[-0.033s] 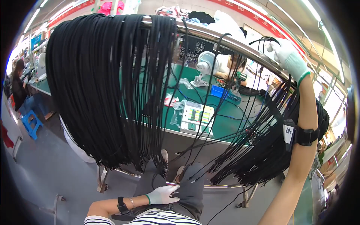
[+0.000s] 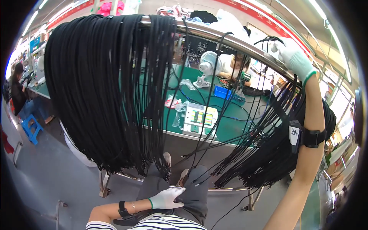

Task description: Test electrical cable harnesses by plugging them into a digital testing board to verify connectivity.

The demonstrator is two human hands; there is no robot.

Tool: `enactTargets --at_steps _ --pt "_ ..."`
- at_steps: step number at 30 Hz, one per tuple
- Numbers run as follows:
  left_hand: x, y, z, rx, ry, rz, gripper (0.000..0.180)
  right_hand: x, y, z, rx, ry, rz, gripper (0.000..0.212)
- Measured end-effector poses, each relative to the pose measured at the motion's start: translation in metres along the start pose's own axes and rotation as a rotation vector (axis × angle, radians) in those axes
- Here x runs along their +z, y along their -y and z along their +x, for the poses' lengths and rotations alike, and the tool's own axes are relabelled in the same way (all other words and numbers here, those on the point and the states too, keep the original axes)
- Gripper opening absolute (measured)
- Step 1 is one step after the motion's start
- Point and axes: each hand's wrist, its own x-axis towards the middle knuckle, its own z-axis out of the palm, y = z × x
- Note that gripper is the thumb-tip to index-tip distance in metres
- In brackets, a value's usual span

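Note:
A thick curtain of black cables (image 2: 92,88) hangs over a metal rail (image 2: 205,32), with thinner strands toward the middle. My right hand (image 2: 294,57), in a white glove, is raised at the rail's right end. Its fingers are closed around several looped black cables (image 2: 269,39). Below that arm, another dense bundle of cables (image 2: 264,168) slants down to the left, its loose ends spread out. Low in front of my body, my gloved left hand (image 2: 167,198) lies over my lap with its fingers extended and nothing in them.
Behind the cables, a green workbench (image 2: 165,122) holds a white instrument with a lit screen (image 2: 199,118), a small fan (image 2: 209,65) and a blue bin (image 2: 222,92). A person (image 2: 234,65) works across it. Far left, another person sits near a blue stool (image 2: 32,128).
The fingers of my left hand are straighter than before. My right hand keeps its place at the rail. The view has shifted very slightly.

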Motion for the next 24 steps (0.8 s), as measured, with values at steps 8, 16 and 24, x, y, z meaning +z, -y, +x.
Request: enactTargets --at_steps 8,16,24 --pt "-0.154 -0.135 0.102 0.370 0.079 -0.215 0.049 -0.020 -0.055 -0.049 -0.496 -0.186 -0.727 0.016" --pt "-0.174 -0.149 0.250 0.584 -0.474 -0.728 0.054 -0.007 0.005 -0.076 -0.008 -0.222 -0.249 0.017" --pt "-0.222 -0.115 0.246 0.364 -0.766 -0.676 0.056 -0.031 -0.216 -0.092 0.231 0.150 -0.715 0.025"
